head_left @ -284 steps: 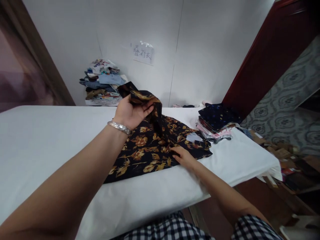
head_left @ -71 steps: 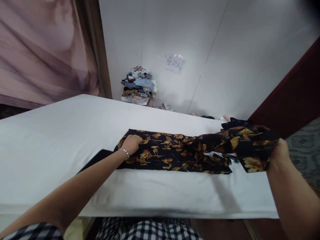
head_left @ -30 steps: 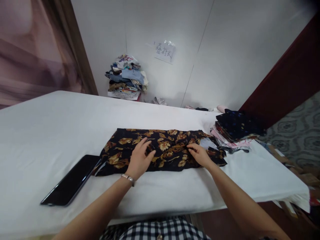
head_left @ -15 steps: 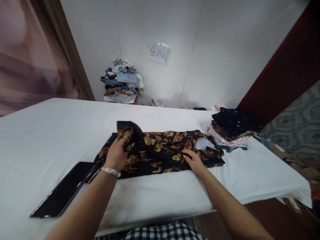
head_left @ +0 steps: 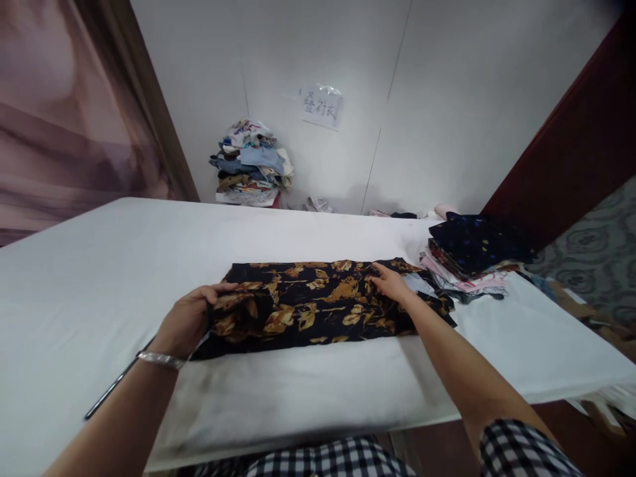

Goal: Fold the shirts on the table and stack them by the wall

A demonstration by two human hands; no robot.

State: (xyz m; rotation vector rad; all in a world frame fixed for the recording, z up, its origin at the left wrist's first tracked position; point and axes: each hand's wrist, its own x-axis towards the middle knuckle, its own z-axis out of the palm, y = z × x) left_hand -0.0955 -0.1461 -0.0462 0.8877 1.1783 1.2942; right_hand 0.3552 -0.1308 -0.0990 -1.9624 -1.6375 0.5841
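A black shirt (head_left: 308, 305) with a gold and brown flower print lies in a long folded strip across the white-covered table. My left hand (head_left: 186, 321) is closed on the strip's left end, its thumb side over the top of the cloth and part of its fingers hidden. Towards the right end, my right hand (head_left: 392, 283) rests on the print with fingers stretched out and apart. Just beyond that hand a pale grey patch (head_left: 419, 283) shows in the shirt's neck opening. A dark flat tablet-like thing (head_left: 112, 396) lies mostly hidden under my left forearm.
On the right of the table (head_left: 124, 265) stands a pile of folded clothes (head_left: 477, 248), dark blue on top. A taller clothes heap (head_left: 253, 162) sits by the wall behind the table. Above it a handwritten paper sign (head_left: 322, 107) is stuck up. A curtain (head_left: 99, 112) hangs at left.
The raised flap of shirt at the left has come down flat on the strip. My left hand has moved left and towards me to its end; my right hand has slid away from me.
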